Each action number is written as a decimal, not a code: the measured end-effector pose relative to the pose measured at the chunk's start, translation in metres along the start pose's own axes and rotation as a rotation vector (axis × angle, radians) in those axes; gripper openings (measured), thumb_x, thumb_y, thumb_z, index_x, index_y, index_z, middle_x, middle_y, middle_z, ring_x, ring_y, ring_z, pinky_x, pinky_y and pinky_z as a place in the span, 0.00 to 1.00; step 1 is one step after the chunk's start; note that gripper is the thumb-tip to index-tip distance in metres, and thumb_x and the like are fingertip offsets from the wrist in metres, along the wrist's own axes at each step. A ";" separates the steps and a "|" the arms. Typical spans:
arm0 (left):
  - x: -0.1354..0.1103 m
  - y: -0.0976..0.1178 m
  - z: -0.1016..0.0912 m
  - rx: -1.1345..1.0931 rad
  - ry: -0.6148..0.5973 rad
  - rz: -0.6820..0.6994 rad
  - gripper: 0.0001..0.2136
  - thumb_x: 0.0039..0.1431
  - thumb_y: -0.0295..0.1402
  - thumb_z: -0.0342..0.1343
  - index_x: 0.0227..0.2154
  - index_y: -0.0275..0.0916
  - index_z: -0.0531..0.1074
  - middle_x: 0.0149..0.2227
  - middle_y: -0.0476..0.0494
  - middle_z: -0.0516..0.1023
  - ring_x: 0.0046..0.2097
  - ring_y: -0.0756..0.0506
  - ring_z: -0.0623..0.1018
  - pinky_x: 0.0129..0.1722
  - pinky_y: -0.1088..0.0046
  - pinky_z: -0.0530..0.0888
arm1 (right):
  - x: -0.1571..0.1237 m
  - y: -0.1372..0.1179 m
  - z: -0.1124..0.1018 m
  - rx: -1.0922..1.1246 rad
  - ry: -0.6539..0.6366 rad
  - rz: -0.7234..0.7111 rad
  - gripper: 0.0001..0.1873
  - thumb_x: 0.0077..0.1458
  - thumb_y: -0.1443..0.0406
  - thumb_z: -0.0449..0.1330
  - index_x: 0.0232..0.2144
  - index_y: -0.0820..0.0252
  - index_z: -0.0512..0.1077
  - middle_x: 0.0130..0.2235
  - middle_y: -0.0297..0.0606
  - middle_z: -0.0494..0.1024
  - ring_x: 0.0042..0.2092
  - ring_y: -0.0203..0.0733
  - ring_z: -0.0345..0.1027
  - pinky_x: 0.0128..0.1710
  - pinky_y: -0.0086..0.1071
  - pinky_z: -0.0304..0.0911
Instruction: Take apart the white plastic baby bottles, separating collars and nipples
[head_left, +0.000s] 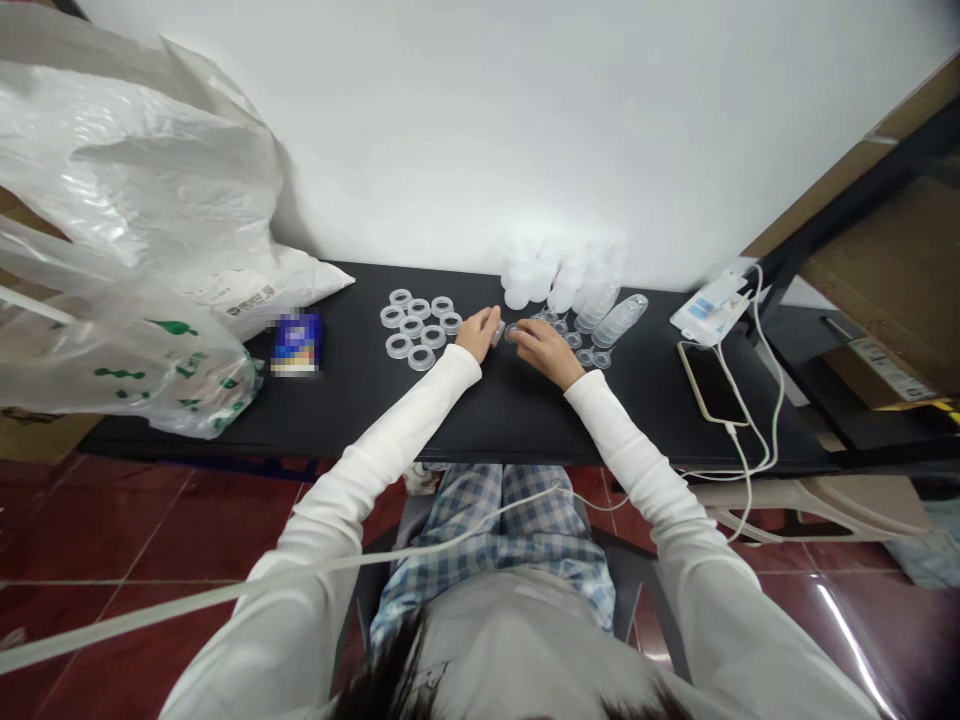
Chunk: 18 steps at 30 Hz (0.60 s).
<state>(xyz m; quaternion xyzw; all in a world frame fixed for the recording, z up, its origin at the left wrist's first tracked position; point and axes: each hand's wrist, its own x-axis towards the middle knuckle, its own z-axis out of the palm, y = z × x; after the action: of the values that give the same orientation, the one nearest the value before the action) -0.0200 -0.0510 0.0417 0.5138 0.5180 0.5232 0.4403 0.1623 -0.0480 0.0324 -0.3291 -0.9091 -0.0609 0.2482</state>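
A: Black desk (pixel 360 410) against a white wall (pixel 420 130), viewed from above. What occupies the centre?

B: Two small parts, one per hand, near each other over the desk. The left hand (pixel 478 334) pinches a translucent piece (pixel 497 334) between thumb and fingers; the right hand (pixel 545 348), fingertips drawn together, pinches a clear round piece (pixel 511 332). Their exact form is too small and blurred to tell.

A: Why this grip?

B: Presumably fingertips suit such small parts and leave most of each uncovered.

A: And the surroundings?

B: To the left, clear rings (pixel 412 335) lie flat in a loose group; to the right, small flanged pieces (pixel 573 340) lie near the right hand. Beyond them, white containers (pixel 562 295) are gathered by the wall, with nested clear domes (pixel 620 325) alongside. Kinds appear to be kept apart, likely for easy reach.

A: The margins?

B: Leftward, a blue packet (pixel 297 343) and plastic bags (pixel 135 160); rightward, a phone (pixel 712 385) with its cable (pixel 741 460) attached, perhaps set aside to keep the cord from the hands.
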 end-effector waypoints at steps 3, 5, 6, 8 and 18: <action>0.001 -0.001 -0.004 0.097 0.132 0.092 0.11 0.60 0.37 0.61 0.25 0.41 0.67 0.23 0.52 0.67 0.29 0.50 0.69 0.35 0.76 0.66 | -0.001 0.004 -0.001 -0.074 -0.014 0.081 0.16 0.63 0.70 0.49 0.46 0.57 0.74 0.46 0.46 0.75 0.48 0.48 0.66 0.50 0.42 0.62; 0.001 -0.005 -0.003 0.176 0.139 0.149 0.10 0.57 0.36 0.63 0.30 0.42 0.67 0.28 0.51 0.69 0.31 0.50 0.70 0.39 0.74 0.68 | -0.002 0.004 0.000 -0.118 -0.055 0.120 0.14 0.63 0.68 0.51 0.46 0.57 0.73 0.43 0.47 0.75 0.47 0.50 0.66 0.50 0.44 0.60; 0.002 -0.007 -0.003 0.226 0.124 0.181 0.11 0.55 0.35 0.64 0.32 0.41 0.67 0.31 0.50 0.70 0.34 0.49 0.71 0.41 0.73 0.69 | -0.002 0.003 0.000 -0.135 -0.077 0.133 0.13 0.63 0.67 0.51 0.46 0.58 0.73 0.42 0.47 0.75 0.47 0.51 0.65 0.50 0.45 0.59; 0.003 -0.012 -0.002 0.352 0.080 0.237 0.11 0.54 0.33 0.64 0.35 0.41 0.66 0.37 0.45 0.72 0.39 0.46 0.73 0.47 0.70 0.70 | -0.004 0.001 0.003 -0.155 -0.097 0.162 0.13 0.63 0.66 0.52 0.46 0.58 0.73 0.43 0.48 0.75 0.48 0.53 0.64 0.52 0.47 0.57; 0.006 -0.020 -0.010 0.865 0.095 0.264 0.13 0.61 0.32 0.52 0.47 0.40 0.72 0.55 0.30 0.74 0.66 0.30 0.63 0.65 0.46 0.57 | -0.004 -0.017 0.002 -0.191 0.035 0.129 0.19 0.62 0.69 0.51 0.53 0.54 0.71 0.55 0.49 0.73 0.57 0.55 0.61 0.58 0.52 0.50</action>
<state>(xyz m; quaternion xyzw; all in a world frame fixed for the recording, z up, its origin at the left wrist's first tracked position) -0.0318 -0.0445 0.0226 0.6876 0.6387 0.3333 0.0905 0.1532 -0.0627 0.0294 -0.4078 -0.8716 -0.1371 0.2350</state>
